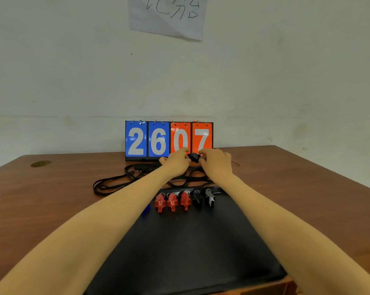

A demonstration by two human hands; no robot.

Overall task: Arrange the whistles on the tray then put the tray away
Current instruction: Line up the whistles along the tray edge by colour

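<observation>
Brown desk [52, 199], scoreboard [169, 139] just beyond your fingers [183, 150]. Left hand [176, 161] and right hand [216, 162] pinch one black whistle [193, 157] between them. Steady it, likely free it from the cords [116, 182], then seat it on the tray [190, 252], nearer you.

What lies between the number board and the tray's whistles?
Tangled black cords on the table, head view; over them the left hand and right hand pinch a black whistle.

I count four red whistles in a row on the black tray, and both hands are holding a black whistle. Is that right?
Not quite. The head view shows three red whistles in the row on the black tray, not four. The rest holds: the left hand and the right hand are holding a black whistle.
</observation>
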